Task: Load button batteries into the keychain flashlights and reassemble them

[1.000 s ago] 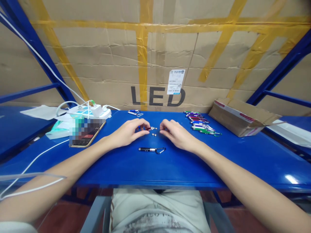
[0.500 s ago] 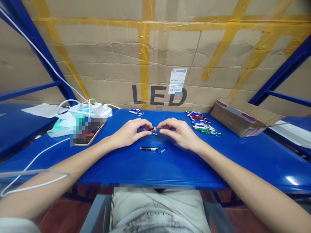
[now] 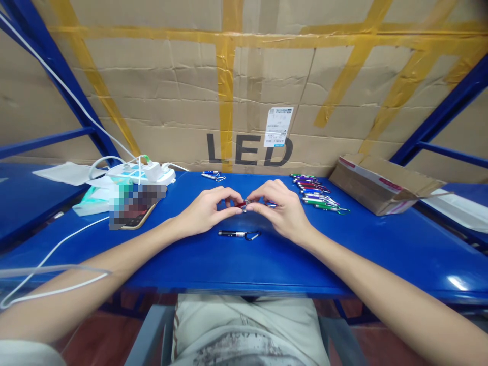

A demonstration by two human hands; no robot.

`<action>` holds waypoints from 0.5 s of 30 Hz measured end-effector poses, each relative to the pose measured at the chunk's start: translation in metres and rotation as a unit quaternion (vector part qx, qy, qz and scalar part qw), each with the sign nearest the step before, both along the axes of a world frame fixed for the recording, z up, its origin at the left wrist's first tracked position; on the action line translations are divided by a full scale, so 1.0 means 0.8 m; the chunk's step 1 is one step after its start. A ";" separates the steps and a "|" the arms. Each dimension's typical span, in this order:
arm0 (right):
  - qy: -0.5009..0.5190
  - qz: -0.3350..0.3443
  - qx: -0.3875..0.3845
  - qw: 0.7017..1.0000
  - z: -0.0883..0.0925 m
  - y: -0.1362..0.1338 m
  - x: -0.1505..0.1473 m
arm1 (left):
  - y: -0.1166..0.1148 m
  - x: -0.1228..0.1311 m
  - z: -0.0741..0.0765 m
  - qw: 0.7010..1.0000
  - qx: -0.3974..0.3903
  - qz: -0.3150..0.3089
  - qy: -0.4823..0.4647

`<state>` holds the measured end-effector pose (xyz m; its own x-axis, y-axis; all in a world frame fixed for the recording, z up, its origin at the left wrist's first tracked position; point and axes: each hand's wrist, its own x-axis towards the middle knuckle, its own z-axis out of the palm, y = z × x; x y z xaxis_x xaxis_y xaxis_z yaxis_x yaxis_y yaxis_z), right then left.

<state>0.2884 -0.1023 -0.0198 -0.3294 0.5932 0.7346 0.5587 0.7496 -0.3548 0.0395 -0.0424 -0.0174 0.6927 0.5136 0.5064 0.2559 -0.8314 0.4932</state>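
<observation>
My left hand is closed in a pinch round a small red metal tube, which looks like part of a keychain flashlight. The fingertips of my right hand meet the tube's right end, pinched on a small silver piece. Just below the fingertips a small shiny round piece shows, perhaps a button cell. Behind my right fingers a bit of a blue item is partly hidden. Nearer to me lies a black keychain flashlight with a carabiner clip.
Several coloured keychain flashlights lie in a row at right, beside an open cardboard box. Two more flashlights lie at the back. A phone, a power strip and white cables occupy the left. A large carton stands behind.
My right hand has moved slightly left, so its fingertips now meet the red tube's end. The small silvery pieces seen between the hands before are now mostly covered by fingers.
</observation>
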 end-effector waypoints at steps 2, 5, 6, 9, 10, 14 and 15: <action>0.007 0.002 0.004 1.000 -0.002 0.000 -0.001 | -0.001 0.001 0.000 1.000 -0.002 -0.005 -0.005; 0.008 -0.001 0.018 1.000 -0.003 0.000 -0.003 | -0.002 0.003 -0.001 1.000 0.007 -0.006 -0.010; 0.001 -0.003 0.028 1.000 -0.003 -0.001 -0.003 | -0.002 0.003 -0.001 1.000 0.014 -0.004 -0.012; -0.050 -0.030 0.076 0.995 -0.003 -0.003 -0.004 | -0.003 0.004 -0.004 0.999 0.030 0.001 -0.016; -0.071 -0.046 0.093 0.992 -0.004 -0.004 -0.004 | -0.003 0.005 -0.005 0.999 0.033 0.001 -0.016; -0.111 -0.108 0.130 0.979 -0.006 -0.009 -0.007 | -0.002 0.005 -0.007 0.999 0.032 -0.009 -0.016; -0.115 -0.115 0.127 0.979 -0.006 -0.010 -0.008 | -0.002 0.005 -0.007 0.999 0.032 -0.011 -0.017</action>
<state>0.2822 -0.1102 -0.0246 -0.3825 0.4792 0.7900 0.7656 0.6430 -0.0193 0.0433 -0.0441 -0.0232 0.6849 0.4650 0.5610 0.2214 -0.8663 0.4477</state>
